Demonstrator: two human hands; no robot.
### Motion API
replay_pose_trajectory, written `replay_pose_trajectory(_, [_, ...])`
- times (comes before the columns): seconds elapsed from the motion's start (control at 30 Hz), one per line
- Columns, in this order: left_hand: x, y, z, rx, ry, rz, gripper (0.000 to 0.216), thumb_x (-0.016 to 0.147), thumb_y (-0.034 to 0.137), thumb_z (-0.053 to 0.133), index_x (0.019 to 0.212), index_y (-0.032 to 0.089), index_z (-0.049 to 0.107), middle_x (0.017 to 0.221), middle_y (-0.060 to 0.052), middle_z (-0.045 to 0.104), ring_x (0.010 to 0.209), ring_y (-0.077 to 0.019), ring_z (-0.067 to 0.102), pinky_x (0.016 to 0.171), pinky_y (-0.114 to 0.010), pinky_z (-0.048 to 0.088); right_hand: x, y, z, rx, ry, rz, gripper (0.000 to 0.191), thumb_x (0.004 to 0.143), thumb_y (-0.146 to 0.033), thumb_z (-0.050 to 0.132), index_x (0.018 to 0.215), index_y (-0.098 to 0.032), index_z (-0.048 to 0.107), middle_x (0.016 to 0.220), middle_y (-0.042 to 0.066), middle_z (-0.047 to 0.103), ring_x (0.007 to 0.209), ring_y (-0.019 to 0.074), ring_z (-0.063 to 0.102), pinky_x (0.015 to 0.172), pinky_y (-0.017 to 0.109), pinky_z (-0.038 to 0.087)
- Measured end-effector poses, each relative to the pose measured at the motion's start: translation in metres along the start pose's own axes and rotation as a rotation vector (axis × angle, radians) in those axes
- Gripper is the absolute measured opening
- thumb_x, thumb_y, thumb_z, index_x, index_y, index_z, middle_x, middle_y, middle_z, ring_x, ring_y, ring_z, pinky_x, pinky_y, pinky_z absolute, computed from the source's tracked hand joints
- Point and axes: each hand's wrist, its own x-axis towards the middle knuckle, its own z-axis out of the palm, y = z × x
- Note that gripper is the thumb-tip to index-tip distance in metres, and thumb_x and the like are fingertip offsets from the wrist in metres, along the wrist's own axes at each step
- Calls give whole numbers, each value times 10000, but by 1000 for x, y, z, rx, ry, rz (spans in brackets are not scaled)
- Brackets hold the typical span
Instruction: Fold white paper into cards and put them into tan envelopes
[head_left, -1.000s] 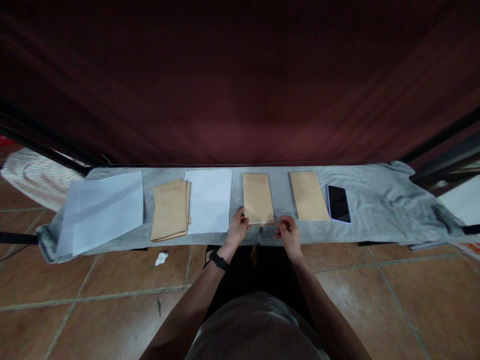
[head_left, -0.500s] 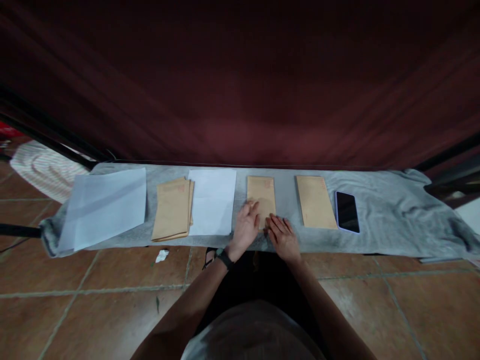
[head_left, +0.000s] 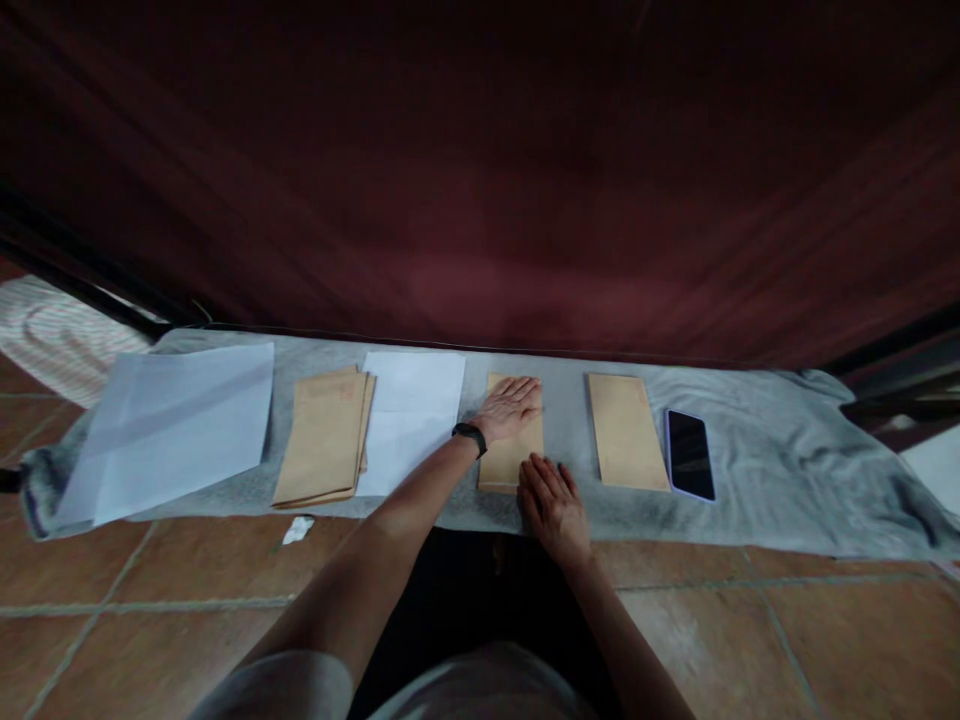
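On a cloth-covered counter point(head_left: 765, 460), a person's left hand point(head_left: 510, 408) lay flat, fingers extended, across the middle brown envelope point(head_left: 501, 466); the right hand point(head_left: 556, 510), fingers relaxed, seemingly touched its lower right corner. Neither grip clasped anything. Even palm pressure likely suited the paper best.

Phone point(head_left: 691, 455) on grey cloth point(head_left: 780, 470), white scrap point(head_left: 298, 529) on tiled floor point(head_left: 187, 560).

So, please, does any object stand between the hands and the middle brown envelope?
Nothing visible does. The left hand lies flat on the middle brown envelope, and the right hand is at its lower right corner. A white sheet lies apart, to the left.
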Motion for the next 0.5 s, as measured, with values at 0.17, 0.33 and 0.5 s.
replay_pose_trajectory(0.17, [-22,5,5,-72,19,49,514,990,362,432,1478,204,462,1579,-72,412,1500,-186,289,1250,-392,113,0,1,1,24,8,-9,463,1010,-268,452,1471,-241,475,1488,90,533,1363,263,505,1190,502,312])
replay_pose_trajectory(0.33, [-44,15,4,-90,-45,99,509,1000,348,437,1494,225,441,1592,-53,388,1511,-175,257,1254,-396,102,0,1,3,30,14,12,437,1003,-288,463,1431,-223,514,1453,103,567,1358,269,508,1182,510,321])
replay_pose_trajectory(0.5, [-62,25,4,-96,-44,127,510,1008,353,452,1504,234,423,1600,-57,373,1509,-169,262,1250,-387,132,-1,2,4,42,29,9,430,1002,-297,455,1420,-220,520,1436,109,581,1347,267,519,1182,517,319])
